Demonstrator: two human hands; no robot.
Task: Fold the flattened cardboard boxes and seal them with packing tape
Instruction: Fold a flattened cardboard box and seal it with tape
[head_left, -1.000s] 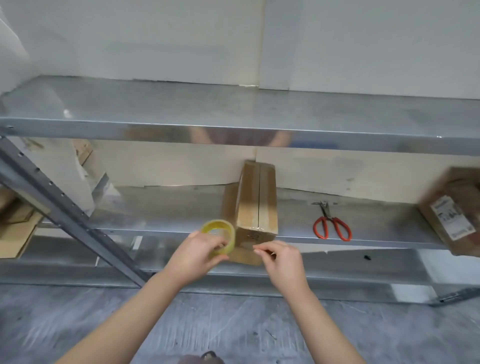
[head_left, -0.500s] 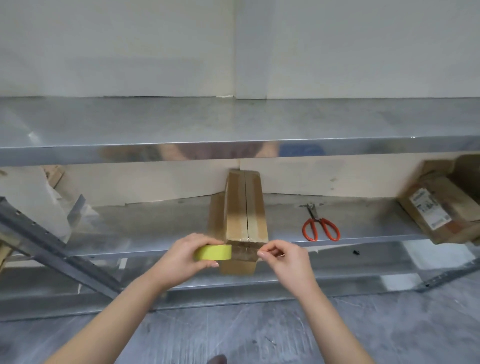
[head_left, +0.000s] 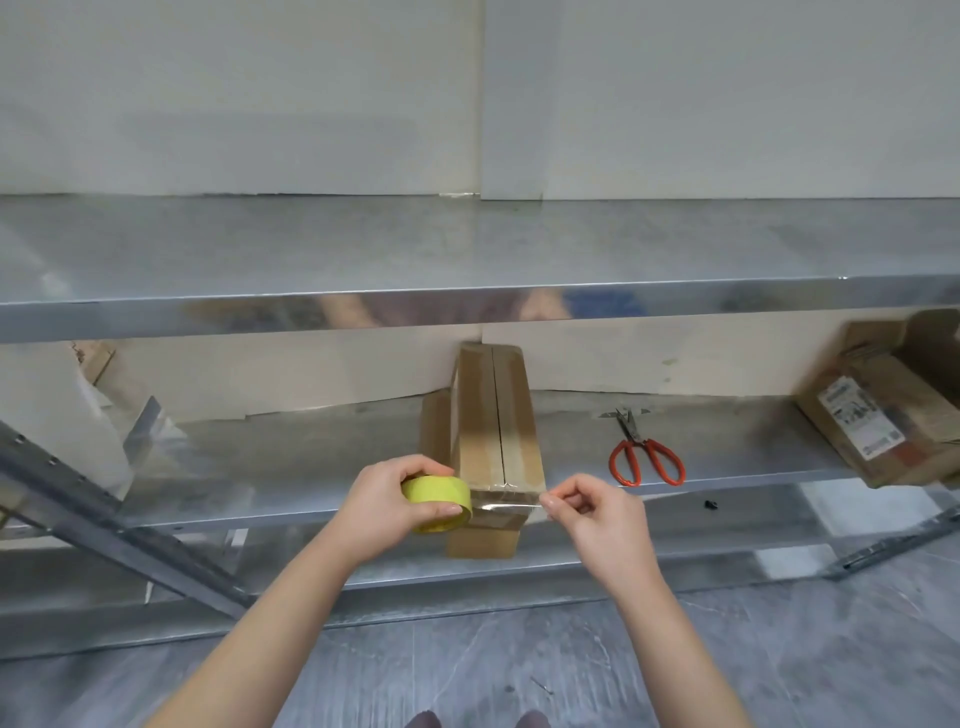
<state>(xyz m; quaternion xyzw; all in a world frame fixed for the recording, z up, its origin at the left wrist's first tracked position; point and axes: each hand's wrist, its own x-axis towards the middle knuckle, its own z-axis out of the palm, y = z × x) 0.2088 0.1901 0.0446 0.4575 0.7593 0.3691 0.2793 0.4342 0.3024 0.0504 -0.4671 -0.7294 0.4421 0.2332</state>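
A folded brown cardboard box (head_left: 493, 415) lies lengthwise on the middle metal shelf (head_left: 291, 467), its top seam facing up and its near end hanging over the shelf edge. My left hand (head_left: 384, 501) grips a yellow roll of clear packing tape (head_left: 438, 501) just left of the box's near end. My right hand (head_left: 592, 512) pinches the free end of the tape. A clear strip of tape (head_left: 506, 506) stretches between the roll and my right fingers, across the front of the box.
Red-handled scissors (head_left: 641, 454) lie on the same shelf to the right of the box. A labelled cardboard box (head_left: 878, 410) sits at the far right. An upper shelf (head_left: 467, 249) overhangs. A slanted metal brace (head_left: 104, 530) crosses the lower left. The grey floor is below.
The right hand has pulled the tape end to the right, drawing out a strip across the box front. The left hand and roll stay just left of the box.
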